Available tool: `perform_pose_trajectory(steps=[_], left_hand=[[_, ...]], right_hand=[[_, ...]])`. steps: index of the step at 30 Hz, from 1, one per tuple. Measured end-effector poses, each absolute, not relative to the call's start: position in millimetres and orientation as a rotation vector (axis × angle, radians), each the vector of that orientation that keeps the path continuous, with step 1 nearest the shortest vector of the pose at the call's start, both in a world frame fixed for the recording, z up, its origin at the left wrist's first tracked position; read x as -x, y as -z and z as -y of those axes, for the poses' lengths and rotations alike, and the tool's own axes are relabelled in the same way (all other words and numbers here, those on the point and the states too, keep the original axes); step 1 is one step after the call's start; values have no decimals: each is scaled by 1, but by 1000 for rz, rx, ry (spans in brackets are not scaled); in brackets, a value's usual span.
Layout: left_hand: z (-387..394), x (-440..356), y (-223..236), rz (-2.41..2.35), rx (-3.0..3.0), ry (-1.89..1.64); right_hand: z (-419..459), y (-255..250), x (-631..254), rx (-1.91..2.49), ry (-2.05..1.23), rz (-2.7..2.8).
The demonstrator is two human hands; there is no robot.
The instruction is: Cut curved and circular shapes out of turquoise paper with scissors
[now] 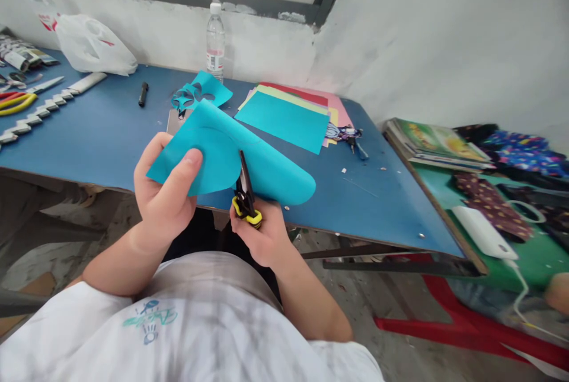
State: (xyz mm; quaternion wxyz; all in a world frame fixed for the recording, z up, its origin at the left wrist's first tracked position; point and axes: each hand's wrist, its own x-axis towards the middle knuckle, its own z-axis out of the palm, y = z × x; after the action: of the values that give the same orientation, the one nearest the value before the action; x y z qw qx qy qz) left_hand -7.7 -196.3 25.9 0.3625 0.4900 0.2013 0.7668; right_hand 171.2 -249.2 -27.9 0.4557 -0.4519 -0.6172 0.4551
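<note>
In the head view, a turquoise sheet (275, 169) was held above the near edge of the blue table (178, 154), between and beyond the two hands. The left hand (166, 192) was clamped on its left part, thumb on top and fingers behind. The right hand (264, 234) was closed around the yellow-and-black handles of the scissors (244, 189), below the sheet's near edge; whether its fingers also touched the sheet could not be told. The hands were apart.

The sheet's long axis ran obliquely, from the far left to the near right, where that end curled over into a rounded roll. The scissors pointed away from the body and slightly left, their long axis nearly in line with that direction, with a blade showing at the notch between a rounded flap and the roll. Beyond lay a cut turquoise piece (213, 90) and a stack of coloured paper (284, 118)
</note>
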Motion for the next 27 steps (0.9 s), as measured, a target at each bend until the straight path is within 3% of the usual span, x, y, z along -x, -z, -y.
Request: perform_pose_trajectory(steps=[14,27], left_hand=[[193,18,-34,-518,-1367,-1948],[198,23,-38,-451,-1308,-1838]], right_hand=[[250,46,-177,1083,-1278,1445],[260,19,-179,973,-1551,1308]])
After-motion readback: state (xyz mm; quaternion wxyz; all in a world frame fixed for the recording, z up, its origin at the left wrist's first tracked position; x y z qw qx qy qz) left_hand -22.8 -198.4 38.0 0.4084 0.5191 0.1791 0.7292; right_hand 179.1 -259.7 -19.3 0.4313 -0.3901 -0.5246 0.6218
